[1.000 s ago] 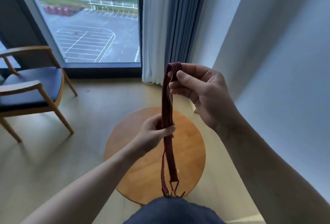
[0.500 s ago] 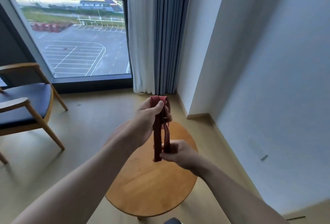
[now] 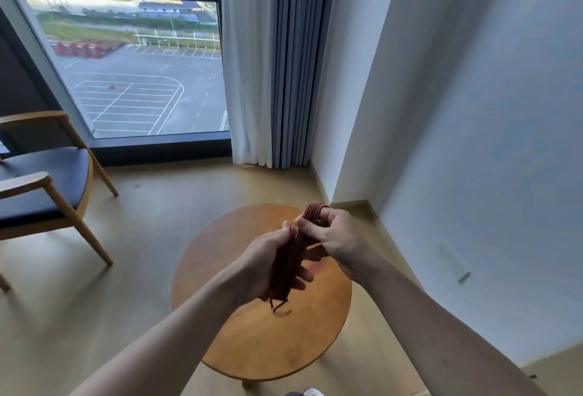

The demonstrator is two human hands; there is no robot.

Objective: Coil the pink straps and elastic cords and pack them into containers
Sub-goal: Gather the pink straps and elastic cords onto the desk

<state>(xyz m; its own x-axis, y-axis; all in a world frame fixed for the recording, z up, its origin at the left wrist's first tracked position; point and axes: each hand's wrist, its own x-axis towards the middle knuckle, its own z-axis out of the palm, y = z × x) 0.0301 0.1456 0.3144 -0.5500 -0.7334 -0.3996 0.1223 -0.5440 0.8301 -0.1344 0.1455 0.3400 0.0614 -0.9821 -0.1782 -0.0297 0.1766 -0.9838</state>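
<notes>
The left hand (image 3: 265, 266) is wrapped around the lower half of the folded elastic cord (image 3: 291, 256). The right hand (image 3: 337, 238) pinches its upper loop end. The bundle is held above the round worktop (image 3: 268, 342). Recommended: align strands flat and tuck in the dangling hook ends (image 3: 279, 305) before tightening.

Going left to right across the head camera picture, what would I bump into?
Wooden chair → left hand → striped elastic cord → right hand → white wall.
</notes>
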